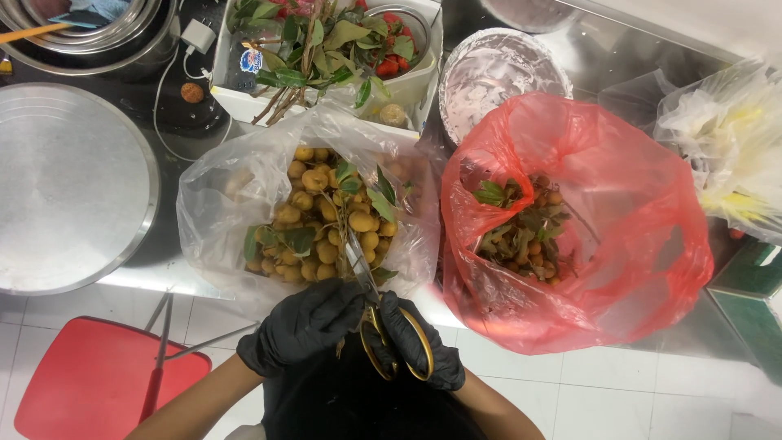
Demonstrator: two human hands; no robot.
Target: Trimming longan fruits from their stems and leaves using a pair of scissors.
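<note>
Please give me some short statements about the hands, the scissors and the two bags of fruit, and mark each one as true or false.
1. Both hands wear black gloves. True: left hand, right hand.
2. The right hand holds scissors with yellow handles. True.
3. The scissor blades point into the red bag. False: they point into the clear bag.
4. The clear bag holds a cluster of round yellow-brown fruits with leaves. True.
5. The red bag is empty. False: it holds stems, leaves and a few fruits.
</note>
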